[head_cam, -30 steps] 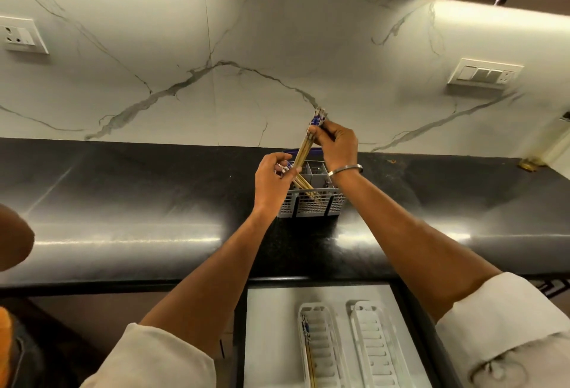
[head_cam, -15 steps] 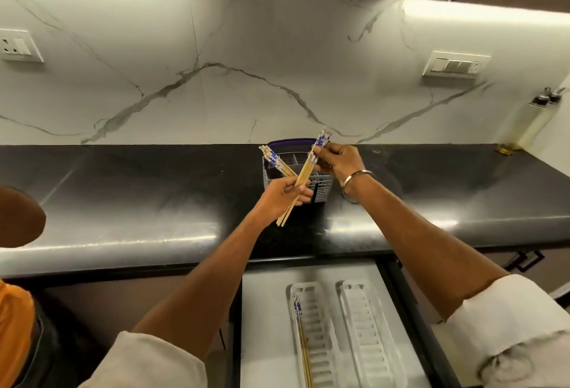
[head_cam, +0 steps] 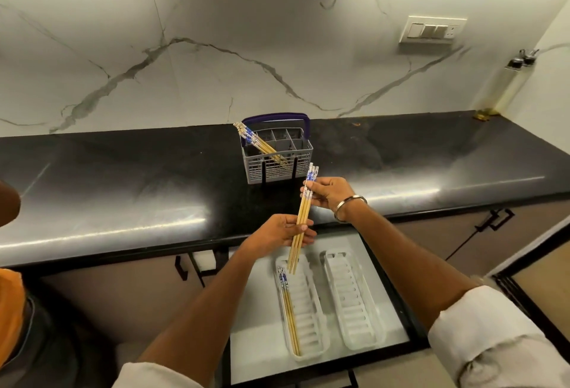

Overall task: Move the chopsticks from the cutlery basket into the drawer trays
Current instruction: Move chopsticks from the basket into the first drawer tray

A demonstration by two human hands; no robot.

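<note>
Black stone counter [head_cam: 123,190] carries the cutlery basket [head_cam: 277,159] beyond both hands; several chopsticks [head_cam: 259,143] remain in it. Left hand [head_cam: 277,235] and right hand [head_cam: 328,194] jointly grip a held bundle [head_cam: 303,214] above the open drawer [head_cam: 262,310]. Left tray [head_cam: 311,310], below the hands, holds a few chopsticks; right tray [head_cam: 354,298] none. Judged status: partway through.

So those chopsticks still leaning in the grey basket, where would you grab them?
Probably by their blue-patterned tops: the chopsticks in the basket lean out over the cutlery basket's left rim, tips down inside a compartment. Pinch those free ends from above and to the left, then draw them out along their slant.
</note>
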